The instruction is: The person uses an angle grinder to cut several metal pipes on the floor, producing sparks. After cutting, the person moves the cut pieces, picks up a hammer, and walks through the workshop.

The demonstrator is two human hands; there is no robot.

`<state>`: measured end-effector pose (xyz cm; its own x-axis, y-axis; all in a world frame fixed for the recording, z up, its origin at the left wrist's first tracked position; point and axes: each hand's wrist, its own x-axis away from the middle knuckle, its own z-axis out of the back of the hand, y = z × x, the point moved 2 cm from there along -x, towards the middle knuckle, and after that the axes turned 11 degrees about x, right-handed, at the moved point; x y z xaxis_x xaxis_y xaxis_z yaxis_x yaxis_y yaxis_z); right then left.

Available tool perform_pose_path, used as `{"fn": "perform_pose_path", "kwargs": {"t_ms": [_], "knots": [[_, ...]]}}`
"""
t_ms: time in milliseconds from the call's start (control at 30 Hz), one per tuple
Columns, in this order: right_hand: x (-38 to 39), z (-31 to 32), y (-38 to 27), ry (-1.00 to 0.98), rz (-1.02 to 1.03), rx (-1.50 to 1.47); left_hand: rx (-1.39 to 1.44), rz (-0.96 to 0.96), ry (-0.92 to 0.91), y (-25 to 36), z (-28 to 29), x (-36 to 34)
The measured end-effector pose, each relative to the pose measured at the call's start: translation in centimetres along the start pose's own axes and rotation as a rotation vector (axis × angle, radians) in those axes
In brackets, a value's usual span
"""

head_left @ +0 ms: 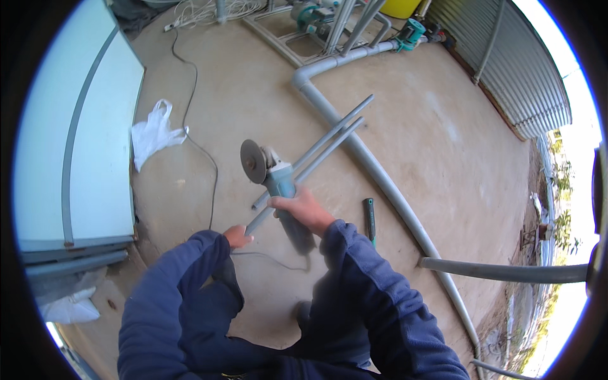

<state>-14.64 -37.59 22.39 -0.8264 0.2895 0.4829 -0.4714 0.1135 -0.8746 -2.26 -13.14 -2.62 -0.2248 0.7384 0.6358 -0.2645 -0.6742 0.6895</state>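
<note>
My right hand [306, 209] is wrapped round the body of a teal angle grinder [280, 182], its worn cutting disc [253, 162] up at the far left end. Low on the left, my left hand [238, 237] grips the near end of a thin grey pipe [258, 221]. That pipe runs away to the right, passing behind the grinder, and its far part lies over a thick grey pipe [380, 174]. Beside it, a second thin grey pipe [335, 130] lies nearly parallel. The disc is apart from both thin pipes.
A dark cord [216, 174] trails across the concrete floor. A white plastic bag [152, 136] lies near the pale panel [95, 126] at left. Right of my right forearm is a dark-handled tool [370, 218]. Farther off stand a teal pump [410, 35] and a metal frame [272, 41].
</note>
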Motion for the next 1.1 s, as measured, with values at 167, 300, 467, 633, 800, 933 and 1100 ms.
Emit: {"fn": "perform_pose_path", "kwargs": {"t_ms": [167, 300, 467, 633, 800, 933, 1100], "knots": [[0.2, -0.4, 0.6, -0.005, -0.061, 0.062, 0.200, 0.061, -0.210, -0.6, 0.2, -1.1], [-0.3, -0.3, 0.6, 0.016, -0.065, 0.090, 0.143, 0.115, -0.114, -2.3, 0.2, 0.7], [-1.6, -0.4, 2.0, 0.003, -0.138, 0.134, 0.090, -0.112, 0.083, -1.6, -0.8, -0.7], [-2.4, -1.2, 3.2, -0.012, -0.161, 0.093, 0.162, 0.015, -0.016, 0.4, -0.3, -1.2], [-2.7, -0.6, 4.1, 0.014, -0.220, 0.168, 0.326, -0.024, -0.055, -0.4, 0.0, -0.5], [-2.6, -0.2, 4.6, -0.007, -0.227, 0.125, 0.335, 0.036, -0.220, -4.1, -0.5, 0.2], [-2.5, -0.7, 3.7, -0.025, -0.202, 0.098, 0.415, 0.100, -0.194, -6.2, -0.1, 2.2]]}}
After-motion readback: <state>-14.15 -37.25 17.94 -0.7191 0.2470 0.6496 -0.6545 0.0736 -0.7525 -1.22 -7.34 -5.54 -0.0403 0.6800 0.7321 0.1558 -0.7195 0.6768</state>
